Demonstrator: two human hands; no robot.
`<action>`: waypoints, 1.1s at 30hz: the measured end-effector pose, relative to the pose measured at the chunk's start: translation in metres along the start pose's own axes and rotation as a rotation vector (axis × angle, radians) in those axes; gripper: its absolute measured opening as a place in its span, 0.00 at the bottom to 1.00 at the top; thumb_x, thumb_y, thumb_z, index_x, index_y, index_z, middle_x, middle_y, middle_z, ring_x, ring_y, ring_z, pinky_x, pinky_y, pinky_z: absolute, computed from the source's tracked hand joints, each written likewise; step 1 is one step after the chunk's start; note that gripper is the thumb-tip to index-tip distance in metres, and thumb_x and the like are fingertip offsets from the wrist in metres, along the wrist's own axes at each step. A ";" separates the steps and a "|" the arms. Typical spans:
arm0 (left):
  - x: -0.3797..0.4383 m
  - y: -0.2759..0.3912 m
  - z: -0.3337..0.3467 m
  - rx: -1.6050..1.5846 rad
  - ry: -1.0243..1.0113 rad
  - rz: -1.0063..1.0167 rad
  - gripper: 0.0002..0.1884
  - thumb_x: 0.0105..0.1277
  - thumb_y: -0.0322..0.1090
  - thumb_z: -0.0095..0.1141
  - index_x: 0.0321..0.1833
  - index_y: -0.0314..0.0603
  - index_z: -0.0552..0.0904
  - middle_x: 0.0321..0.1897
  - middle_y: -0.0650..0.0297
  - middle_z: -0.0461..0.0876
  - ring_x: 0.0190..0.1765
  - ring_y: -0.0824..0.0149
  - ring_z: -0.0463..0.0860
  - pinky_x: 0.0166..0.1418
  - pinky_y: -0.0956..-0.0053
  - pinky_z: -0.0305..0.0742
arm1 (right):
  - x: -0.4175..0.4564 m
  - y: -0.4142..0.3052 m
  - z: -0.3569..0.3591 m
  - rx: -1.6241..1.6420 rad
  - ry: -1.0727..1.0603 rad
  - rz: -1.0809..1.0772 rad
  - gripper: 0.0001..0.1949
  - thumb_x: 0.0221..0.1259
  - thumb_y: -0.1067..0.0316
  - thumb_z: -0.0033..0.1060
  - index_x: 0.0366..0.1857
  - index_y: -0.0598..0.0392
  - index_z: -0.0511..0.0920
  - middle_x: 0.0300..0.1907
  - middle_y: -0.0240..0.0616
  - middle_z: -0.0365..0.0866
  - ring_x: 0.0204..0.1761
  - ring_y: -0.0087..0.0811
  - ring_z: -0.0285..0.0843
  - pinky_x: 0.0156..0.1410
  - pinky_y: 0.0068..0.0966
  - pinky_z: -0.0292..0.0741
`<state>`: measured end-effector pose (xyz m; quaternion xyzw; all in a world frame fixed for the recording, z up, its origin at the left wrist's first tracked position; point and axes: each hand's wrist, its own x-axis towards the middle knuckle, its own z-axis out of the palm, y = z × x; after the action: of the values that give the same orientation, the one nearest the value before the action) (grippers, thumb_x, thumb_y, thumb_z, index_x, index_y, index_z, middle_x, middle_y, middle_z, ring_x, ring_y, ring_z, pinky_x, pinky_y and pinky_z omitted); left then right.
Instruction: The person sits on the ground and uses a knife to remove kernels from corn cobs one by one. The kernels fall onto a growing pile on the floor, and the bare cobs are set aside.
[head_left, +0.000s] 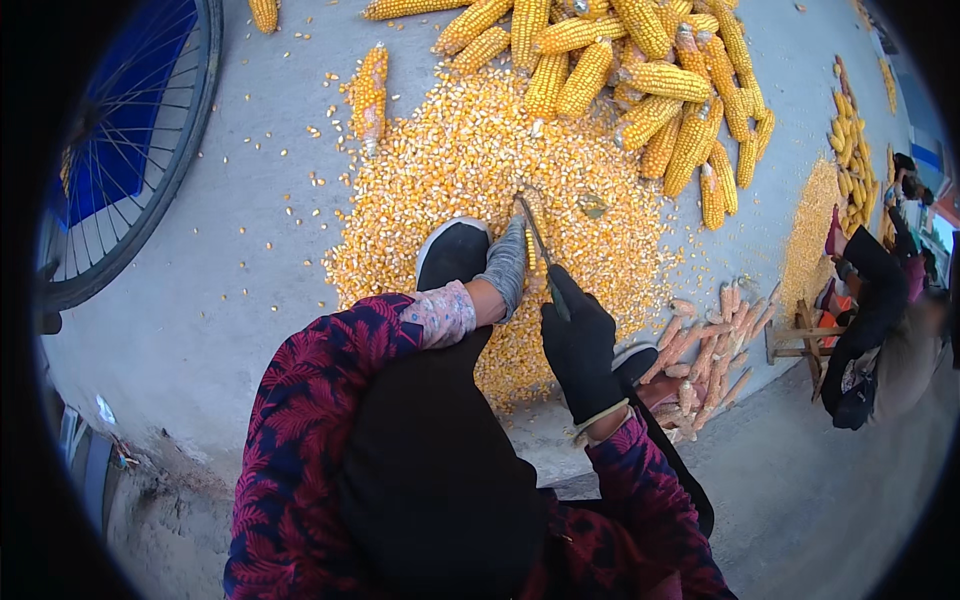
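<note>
My left hand (507, 259), in a grey glove, holds a corn cob (532, 225) upright over a heap of loose kernels (427, 180). In a black glove, my right hand (579, 330) is closed around the handle of a narrow metal tool (535, 225), whose thin shaft lies against the cob. The tool's tip is near the cob's upper end. My left fingers are partly hidden behind the cob. A dry leaf (592, 205) rests on the kernels to the right of the cob.
Unshelled corn cobs (660, 81) are piled beyond the kernels, with a partly stripped cob (370, 97) at left. Bare cobs (705, 360) lie right of my shoe (453, 251). A spoked wheel (202, 112) stands far left. Another person (870, 300) sits far right beside more corn.
</note>
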<state>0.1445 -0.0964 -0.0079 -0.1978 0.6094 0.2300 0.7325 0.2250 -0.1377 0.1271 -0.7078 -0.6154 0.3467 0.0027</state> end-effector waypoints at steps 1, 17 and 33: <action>0.000 -0.003 -0.005 0.037 0.031 0.059 0.35 0.66 0.64 0.39 0.61 0.39 0.71 0.53 0.58 0.76 0.52 0.63 0.75 0.55 0.70 0.70 | -0.013 -0.004 0.001 0.015 0.005 -0.010 0.25 0.56 0.65 0.55 0.61 0.42 0.69 0.32 0.51 0.75 0.34 0.49 0.78 0.38 0.40 0.74; 0.042 -0.023 -0.013 0.182 -0.052 0.322 0.32 0.71 0.56 0.35 0.64 0.34 0.68 0.61 0.56 0.70 0.61 0.63 0.70 0.64 0.74 0.62 | -0.039 -0.009 -0.003 0.010 -0.013 0.066 0.25 0.56 0.67 0.54 0.61 0.44 0.69 0.32 0.53 0.74 0.33 0.50 0.77 0.36 0.42 0.73; 0.036 -0.035 -0.026 0.271 -0.075 0.386 0.32 0.70 0.58 0.38 0.64 0.36 0.68 0.61 0.58 0.70 0.61 0.63 0.69 0.65 0.74 0.61 | 0.009 0.006 0.015 0.111 0.106 0.078 0.24 0.52 0.67 0.56 0.58 0.46 0.74 0.31 0.54 0.78 0.34 0.50 0.80 0.40 0.39 0.75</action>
<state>0.1492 -0.1361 -0.0478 0.0315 0.6337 0.2891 0.7169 0.2222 -0.1376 0.1086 -0.7474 -0.5663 0.3420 0.0610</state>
